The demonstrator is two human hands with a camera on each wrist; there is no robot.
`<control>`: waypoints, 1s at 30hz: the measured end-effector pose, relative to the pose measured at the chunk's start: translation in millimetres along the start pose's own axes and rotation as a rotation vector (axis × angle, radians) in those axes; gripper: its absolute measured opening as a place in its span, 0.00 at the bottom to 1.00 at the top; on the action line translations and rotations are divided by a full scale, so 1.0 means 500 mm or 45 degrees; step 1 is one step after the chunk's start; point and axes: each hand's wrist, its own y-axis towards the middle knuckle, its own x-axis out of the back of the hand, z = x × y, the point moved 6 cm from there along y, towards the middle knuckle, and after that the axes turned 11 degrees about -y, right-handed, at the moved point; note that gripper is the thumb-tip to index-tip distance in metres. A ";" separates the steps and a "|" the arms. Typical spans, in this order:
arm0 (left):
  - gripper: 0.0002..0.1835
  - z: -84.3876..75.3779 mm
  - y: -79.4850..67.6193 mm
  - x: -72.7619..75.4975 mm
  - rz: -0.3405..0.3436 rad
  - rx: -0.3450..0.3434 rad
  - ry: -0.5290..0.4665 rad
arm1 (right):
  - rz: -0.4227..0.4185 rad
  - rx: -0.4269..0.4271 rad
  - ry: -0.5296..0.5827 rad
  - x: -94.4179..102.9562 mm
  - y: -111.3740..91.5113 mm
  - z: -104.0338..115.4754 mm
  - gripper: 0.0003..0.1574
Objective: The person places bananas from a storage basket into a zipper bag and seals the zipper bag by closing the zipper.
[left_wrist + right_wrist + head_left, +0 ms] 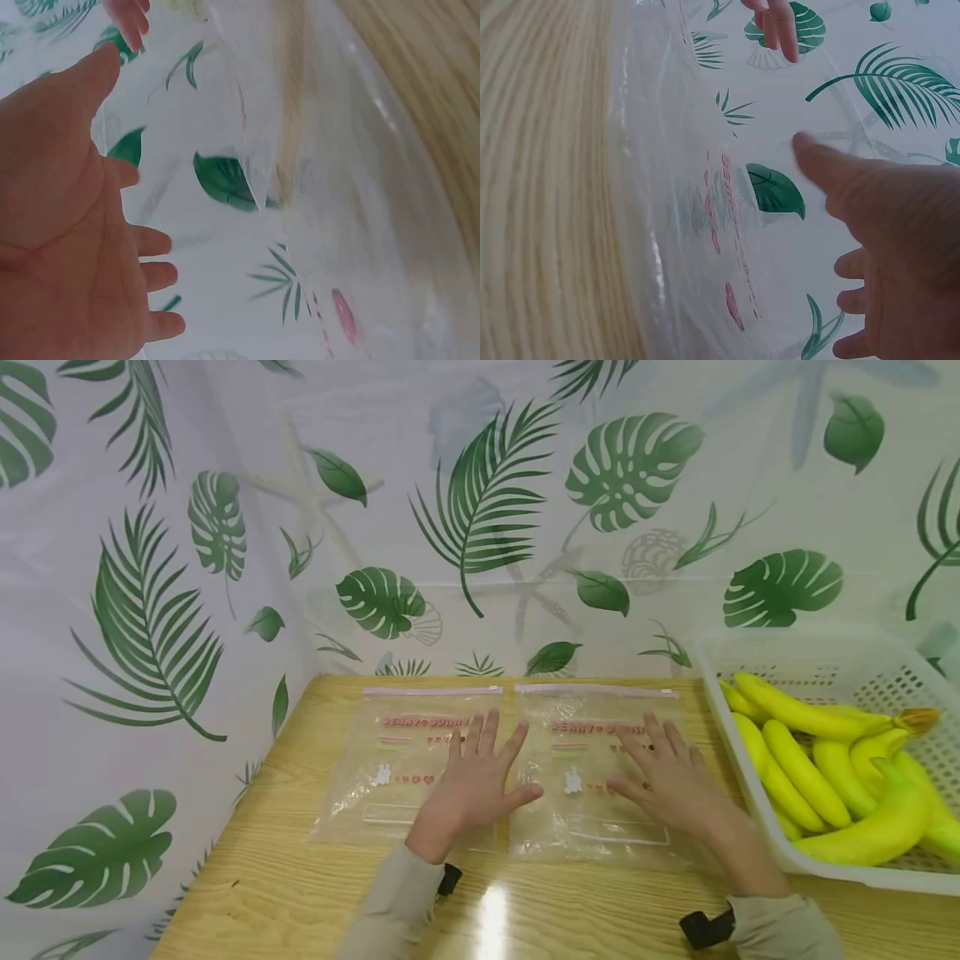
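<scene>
Two clear zip bags lie flat side by side on the wooden table, printed with pink lettering, hearts and a white bunny. Over the right part of the left zip bag (352,810) is my left hand (476,777), its fingers spread and pointing away from me. My right hand (671,777), fingers also spread, is over the right part of the right zip bag (543,827). Both wrist views show the palms facing the bags with a gap beneath: the left palm (67,210) and the right hand (900,240) hold nothing.
At the right stands a white perforated plastic basket (750,793) with several yellow bananas (806,777) in it, close beside my right forearm. A leaf-patterned curtain (480,568) hangs behind the wooden table (255,860) and along its left side.
</scene>
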 end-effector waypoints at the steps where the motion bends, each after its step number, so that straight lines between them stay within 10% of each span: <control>1: 0.46 -0.007 0.003 -0.006 0.027 -0.013 0.012 | 0.010 0.005 -0.002 0.000 0.000 -0.003 0.47; 12: 0.49 -0.039 -0.009 -0.091 0.345 0.029 0.140 | 0.257 0.124 0.127 -0.059 -0.014 -0.014 0.42; 30: 0.44 0.048 -0.035 -0.049 0.262 0.079 -0.096 | 0.277 0.299 0.228 -0.065 -0.027 0.024 0.57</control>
